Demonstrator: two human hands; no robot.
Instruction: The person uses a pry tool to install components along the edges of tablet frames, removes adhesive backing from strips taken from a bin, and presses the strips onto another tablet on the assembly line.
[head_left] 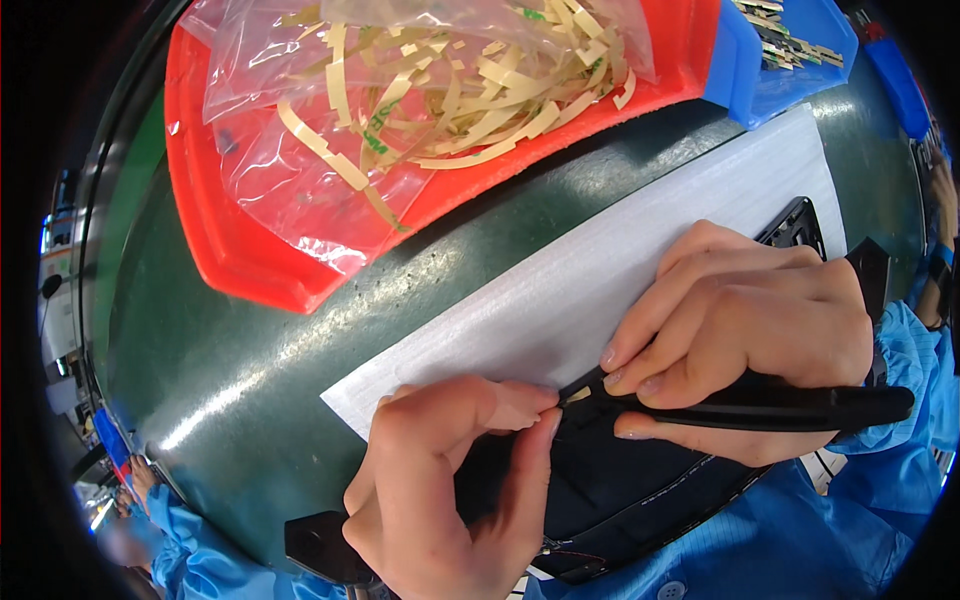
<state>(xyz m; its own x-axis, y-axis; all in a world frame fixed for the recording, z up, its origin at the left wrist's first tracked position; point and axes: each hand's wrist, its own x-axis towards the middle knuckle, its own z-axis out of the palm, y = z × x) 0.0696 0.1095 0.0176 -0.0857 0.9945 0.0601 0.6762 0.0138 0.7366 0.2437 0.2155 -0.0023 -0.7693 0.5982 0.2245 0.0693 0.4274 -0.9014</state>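
A flat black device panel [640, 490] lies in front of me, tilted, its near edge by my blue clothing. At its upper edge my left hand [450, 470] pinches with thumb and forefinger; what the fingertips hold is hidden. Just right of them, a small tan strip [579, 396] sits against the black edge. My right hand [740, 330] closes on a long black tool [840, 408] that looks like tweezers. Its rounded rear end sticks out to the right past my palm; its tips are hard to make out near the tan strip.
White sheet [480, 320] spreads over the green table [240, 350]. A black phone-like housing [798, 225] lies behind my right hand. Beyond are a red bin [250, 270] with plastic bags and tan strips [500, 80], and a blue bin [745, 95] of small parts. Other people's hands show at both sides.
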